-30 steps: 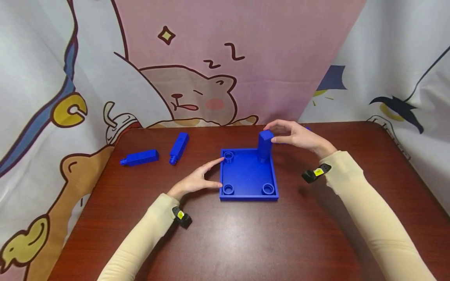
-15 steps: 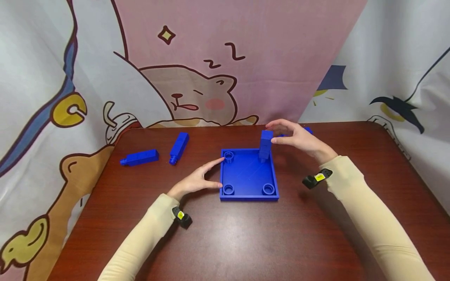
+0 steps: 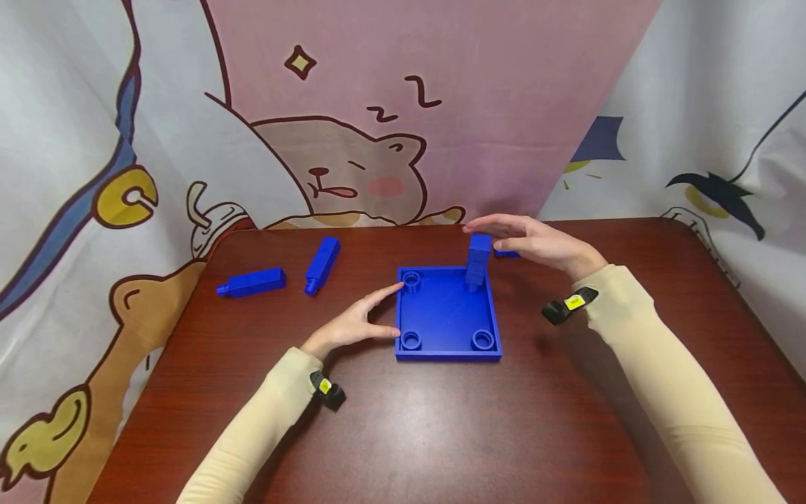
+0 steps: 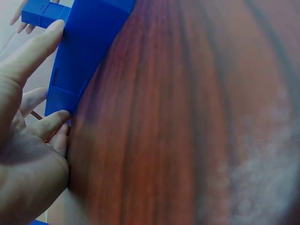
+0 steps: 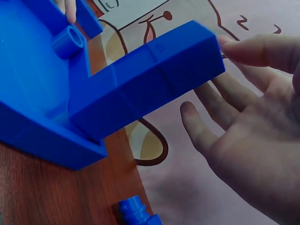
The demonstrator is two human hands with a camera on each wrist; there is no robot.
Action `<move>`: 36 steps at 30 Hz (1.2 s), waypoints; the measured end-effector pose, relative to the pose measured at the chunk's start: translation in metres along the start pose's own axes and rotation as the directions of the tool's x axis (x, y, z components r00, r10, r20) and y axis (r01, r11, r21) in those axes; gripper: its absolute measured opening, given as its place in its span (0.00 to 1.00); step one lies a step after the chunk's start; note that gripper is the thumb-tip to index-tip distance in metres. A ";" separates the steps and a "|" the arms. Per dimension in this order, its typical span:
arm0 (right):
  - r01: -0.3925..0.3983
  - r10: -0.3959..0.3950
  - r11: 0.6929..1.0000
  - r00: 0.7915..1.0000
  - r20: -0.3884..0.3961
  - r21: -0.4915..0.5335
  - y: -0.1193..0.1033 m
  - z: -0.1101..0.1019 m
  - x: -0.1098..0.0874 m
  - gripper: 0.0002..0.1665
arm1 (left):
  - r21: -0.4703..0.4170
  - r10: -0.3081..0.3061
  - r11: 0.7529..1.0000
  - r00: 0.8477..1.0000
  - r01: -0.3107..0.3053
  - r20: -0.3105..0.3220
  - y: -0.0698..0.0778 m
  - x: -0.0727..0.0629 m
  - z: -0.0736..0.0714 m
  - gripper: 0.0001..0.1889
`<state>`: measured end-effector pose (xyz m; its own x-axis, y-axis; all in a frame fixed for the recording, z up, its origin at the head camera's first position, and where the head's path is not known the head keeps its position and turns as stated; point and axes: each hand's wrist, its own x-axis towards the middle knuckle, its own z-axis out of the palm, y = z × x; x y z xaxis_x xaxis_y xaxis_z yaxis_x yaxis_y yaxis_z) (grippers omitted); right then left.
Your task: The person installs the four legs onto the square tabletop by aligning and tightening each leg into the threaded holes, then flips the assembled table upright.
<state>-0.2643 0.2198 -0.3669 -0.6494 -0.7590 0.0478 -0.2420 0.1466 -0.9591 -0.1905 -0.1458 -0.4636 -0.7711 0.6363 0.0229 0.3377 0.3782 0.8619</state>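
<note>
A square blue tray-like board [image 3: 446, 311] lies on the table, with round sockets at its corners. One blue square post [image 3: 478, 255] stands upright at its far right corner, leaning slightly. My left hand [image 3: 346, 325] touches the board's left side with thumb and index finger spread and straight. Around the post's top is my right hand [image 3: 535, 241], its fingers extended behind and the thumb in front. In the right wrist view, a fingertip meets the top end of the post [image 5: 145, 79] while the other fingers stay apart from it.
Two more blue posts with threaded ends, a left one [image 3: 255, 281] and a nearer one [image 3: 322, 264], lie left of the board. Another blue post [image 3: 507, 253] lies partly hidden behind my right hand. A printed curtain [image 3: 352, 154] closes the table's far edge.
The post has turned a little about its length and shifted slightly right. My right fingers have straightened and spread around its top. The left hand and the board have stayed put.
</note>
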 end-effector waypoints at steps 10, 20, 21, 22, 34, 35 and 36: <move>-0.062 0.061 0.995 0.998 -0.016 -0.077 0.001 0.000 0.001 0.24 | 0.001 -0.001 1.000 1.000 0.001 0.000 0.001 0.000 -0.001 0.45; -0.133 0.088 0.980 0.957 -0.278 -0.148 0.005 0.009 -0.003 0.22 | 0.020 -0.008 1.000 1.000 0.008 0.001 0.001 0.001 -0.002 0.45; -0.127 0.079 0.981 0.953 -0.292 -0.149 0.005 0.011 -0.003 0.22 | 0.020 -0.006 1.000 1.000 0.006 0.000 0.001 0.001 -0.003 0.45; -0.123 0.074 0.981 0.950 -0.304 -0.147 0.006 0.012 -0.003 0.22 | 0.021 -0.003 1.000 1.000 0.003 -0.001 0.001 0.001 -0.003 0.46; -0.060 0.040 0.990 0.988 -0.148 -0.130 -0.001 0.006 -0.005 0.36 | 0.021 -0.009 1.000 1.000 0.009 -0.002 -0.001 0.001 -0.001 0.45; -0.058 0.044 0.991 0.992 -0.116 -0.121 -0.002 0.005 -0.005 0.36 | 0.020 -0.013 1.000 1.000 0.013 -0.002 -0.001 0.001 -0.001 0.45; -0.059 0.049 0.992 0.995 -0.088 -0.112 -0.004 0.004 -0.005 0.37 | 0.018 -0.016 1.000 1.000 0.016 -0.001 -0.001 0.001 -0.001 0.45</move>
<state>-0.2576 0.2207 -0.3646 -0.7217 -0.6918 0.0248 -0.2824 0.2615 -0.9230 -0.1917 -0.1463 -0.4639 -0.7771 0.6293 0.0093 0.3348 0.4007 0.8528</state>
